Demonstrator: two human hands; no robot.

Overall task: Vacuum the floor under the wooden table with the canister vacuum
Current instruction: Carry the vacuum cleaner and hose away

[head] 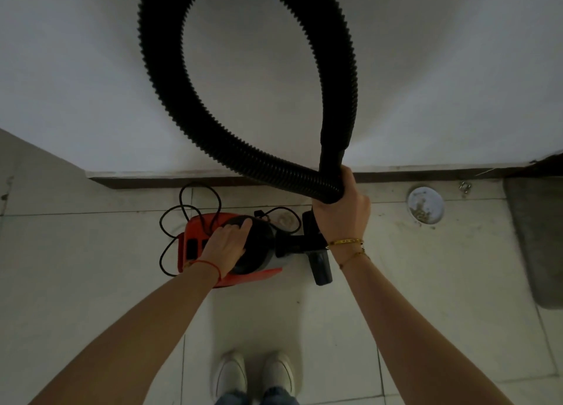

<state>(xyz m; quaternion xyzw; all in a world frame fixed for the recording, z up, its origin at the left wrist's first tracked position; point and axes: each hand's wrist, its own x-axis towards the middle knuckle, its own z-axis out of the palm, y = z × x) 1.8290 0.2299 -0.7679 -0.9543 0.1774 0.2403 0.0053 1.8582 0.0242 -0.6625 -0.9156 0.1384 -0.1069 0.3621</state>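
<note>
Both hose (304,69) ends inside right hand (341,212) grip

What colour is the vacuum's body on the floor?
Orange-red, with a black top, seen in the head view: canister vacuum.

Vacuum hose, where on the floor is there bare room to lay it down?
Bare tile lies between the vacuum and the shoes, and left of the power cord. It is crowded by the wall: cord loops, black nozzle, round drain cover, grey mat. The right hand holds the hose.
</note>
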